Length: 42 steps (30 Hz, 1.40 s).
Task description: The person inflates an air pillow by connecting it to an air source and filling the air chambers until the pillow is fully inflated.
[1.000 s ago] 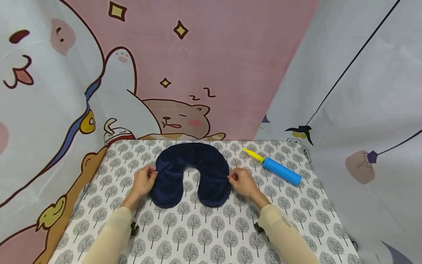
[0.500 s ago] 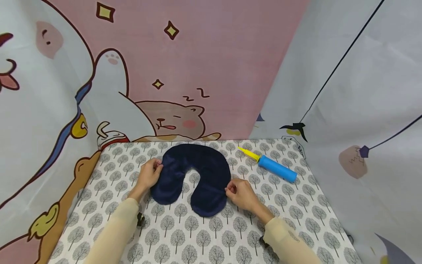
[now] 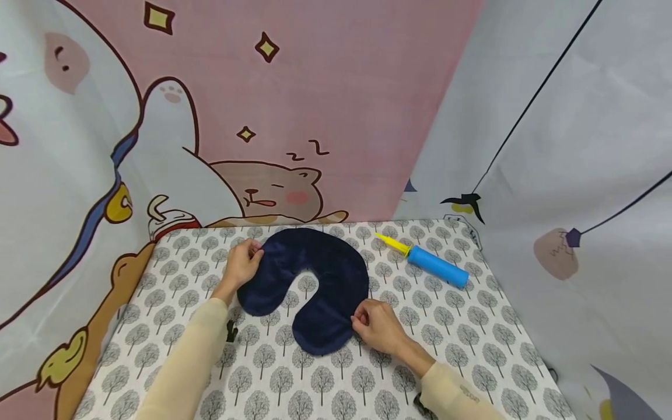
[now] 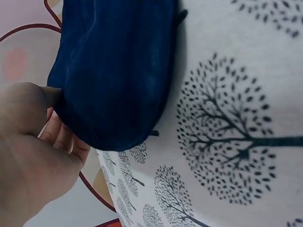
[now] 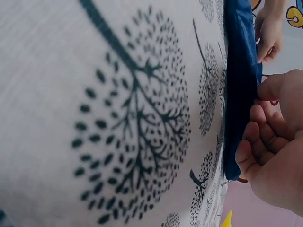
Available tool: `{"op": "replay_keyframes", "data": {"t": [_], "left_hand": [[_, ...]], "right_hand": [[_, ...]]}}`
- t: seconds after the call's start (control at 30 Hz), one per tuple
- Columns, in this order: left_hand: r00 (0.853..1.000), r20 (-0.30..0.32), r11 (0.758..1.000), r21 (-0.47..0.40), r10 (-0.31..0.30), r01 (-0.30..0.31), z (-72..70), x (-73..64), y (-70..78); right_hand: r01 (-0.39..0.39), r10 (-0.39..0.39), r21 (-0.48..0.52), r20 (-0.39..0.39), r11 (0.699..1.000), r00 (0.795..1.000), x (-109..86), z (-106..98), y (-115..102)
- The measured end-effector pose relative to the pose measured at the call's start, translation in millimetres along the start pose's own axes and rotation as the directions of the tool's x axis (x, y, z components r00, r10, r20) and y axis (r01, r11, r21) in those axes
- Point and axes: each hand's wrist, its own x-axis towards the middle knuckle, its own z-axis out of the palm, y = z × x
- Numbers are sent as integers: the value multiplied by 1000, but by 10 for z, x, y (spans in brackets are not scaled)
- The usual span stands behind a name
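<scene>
A navy-blue U-shaped neck pillow (image 3: 341, 262), flat-looking and velvety, sits on the table, turned so its opening faces the lower left. My left hand (image 3: 242, 265) pinches its upper left edge. In the left wrist view, the thumb lies on top of the fabric (image 4: 118, 71) with the fingers at the edge beneath. At the pillow's lower right edge, my right hand (image 3: 379, 326) pinches the rim between thumb and forefinger. The right wrist view shows that hand (image 5: 279, 142) side-on at the pillow's border (image 5: 241, 71), its other fingers curled.
A blue hand pump (image 3: 438, 267) with a yellow nozzle lies right of the pillow, toward the back of the table. The table bears a white tree-print cloth (image 3: 283, 379). Cartoon-printed curtains (image 3: 357, 116) hang behind it and along both sides.
The pillow has turned clockwise between my hands. My left hand has moved up and away with its edge, while my right hand has come down toward me.
</scene>
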Motion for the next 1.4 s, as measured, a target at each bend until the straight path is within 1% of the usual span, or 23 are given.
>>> {"op": "replay_keyframes", "data": {"t": [0.03,0.07,0.13,0.17,0.2,0.23,0.27,0.3,0.33,0.37,0.43,0.47,0.5,0.53,0.57,0.67,0.77,0.9,1.13,1.23,1.4], "left_hand": [[1000,21,1000,20,-15,14,-5,-10,-11],[999,38,999,44,-30,29,15,-13,-90],[996,74,995,93,-49,42,76,-20,-305],[995,88,992,123,-49,38,109,-24,-428],[993,102,989,145,-54,39,127,-33,-511],[990,124,985,163,-70,49,103,-54,-494],[989,132,985,166,-64,41,99,-66,-531],[988,139,984,174,-68,43,73,-91,-505],[985,154,984,172,-78,51,5,-120,-386],[982,169,984,169,-86,57,-67,-152,-236],[978,189,985,160,-92,62,-207,-229,84],[975,201,986,154,-94,63,-266,-267,220],[971,215,985,159,-102,68,-331,-320,404],[968,232,985,162,-96,59,-376,-362,551],[968,238,984,171,-85,45,-385,-400,629],[968,244,983,185,-63,17,-373,-497,768],[972,235,984,173,-9,-33,-331,-600,870],[972,232,987,143,43,-78,-252,-772,1018],[960,256,986,95,109,-137,-84,-1048,1241],[955,263,983,78,140,-166,-23,-1145,1314],[942,301,984,53,148,-172,59,-1299,1411]], "right_hand": [[3,-3,-1,9,1000,1000,0,-1,6],[3,-3,-2,23,1000,1000,-2,-5,13],[8,-7,-3,56,1000,998,-5,-23,31],[11,-11,0,72,1000,997,-4,-37,41],[4,-5,7,89,1000,996,-2,-57,49],[4,-5,13,104,1000,995,-2,-78,60],[5,-7,18,114,1000,993,3,-100,72],[11,-13,20,120,1000,993,11,-123,86],[18,-21,23,125,1000,992,21,-148,100],[25,-28,26,129,999,991,33,-175,115],[50,-52,19,135,999,990,56,-227,148],[64,-65,11,139,998,988,71,-254,165],[78,-77,0,145,997,986,83,-280,183],[88,-85,-7,155,996,984,97,-308,198],[97,-92,-23,162,995,982,111,-332,217],[111,-98,-71,171,991,980,165,-392,276],[87,-70,-93,171,992,983,226,-432,329],[46,-33,-73,173,996,984,309,-467,389],[34,-28,-42,141,999,990,485,-476,538],[-3,6,-21,154,1000,988,568,-473,604],[-70,69,-5,173,998,982,680,-462,726]]}}
